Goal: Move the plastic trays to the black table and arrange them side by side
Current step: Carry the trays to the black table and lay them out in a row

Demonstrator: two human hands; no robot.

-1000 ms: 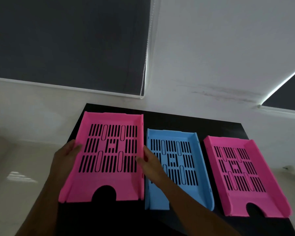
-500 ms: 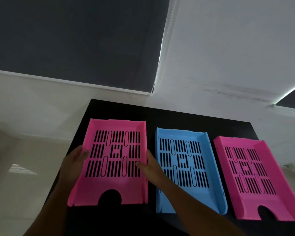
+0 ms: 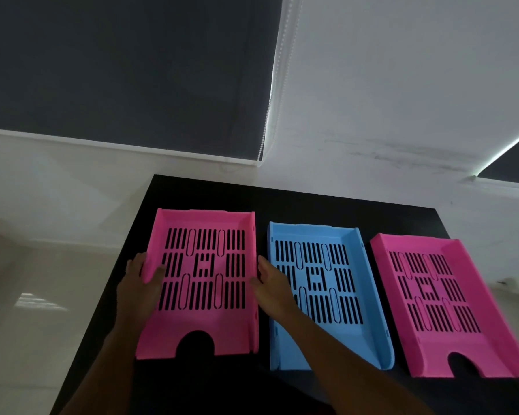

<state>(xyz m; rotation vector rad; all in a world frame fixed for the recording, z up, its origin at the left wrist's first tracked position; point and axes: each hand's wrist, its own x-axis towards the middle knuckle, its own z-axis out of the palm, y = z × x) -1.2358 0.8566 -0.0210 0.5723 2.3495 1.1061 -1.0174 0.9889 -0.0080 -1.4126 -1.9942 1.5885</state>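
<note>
left hand [image 3: 141,283] and right hand [image 3: 271,284] clamped on side walls of left pink tray [image 3: 204,320], lower left, on black table [image 3: 312,205], beside blue tray [image 3: 369,333].

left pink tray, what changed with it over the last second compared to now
The left pink slotted plastic tray was tilted, its near end raised; now it lies level on the black table. The left hand keeps hold of its left wall; the right hand stays against its right wall. The blue slotted plastic tray and the right pink slotted plastic tray kept their places; the camera shifted.
</note>
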